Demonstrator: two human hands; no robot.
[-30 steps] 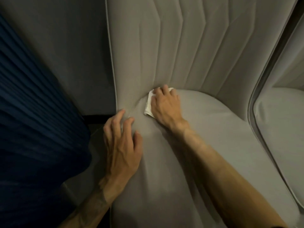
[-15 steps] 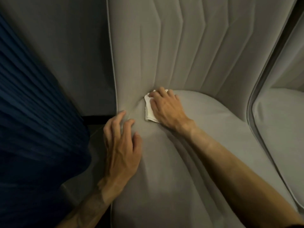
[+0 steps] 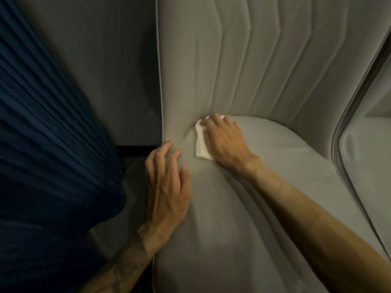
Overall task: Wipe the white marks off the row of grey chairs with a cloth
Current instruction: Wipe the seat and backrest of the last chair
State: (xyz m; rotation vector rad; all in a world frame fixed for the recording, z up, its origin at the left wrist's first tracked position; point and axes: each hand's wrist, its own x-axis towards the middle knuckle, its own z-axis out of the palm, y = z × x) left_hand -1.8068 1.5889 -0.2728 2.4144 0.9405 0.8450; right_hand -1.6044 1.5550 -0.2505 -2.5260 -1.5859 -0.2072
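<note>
The white cloth [image 3: 200,144] lies in the back-left corner of the chair [image 3: 285,176], where seat meets backrest; the right hand [image 3: 224,142] presses it flat, fingers fairly straight; the left hand [image 3: 167,182], spread and holding nothing, braces on the chair's left edge just beside; the crease runs rightward, bare seat open that way; no marks can be made out.
</note>
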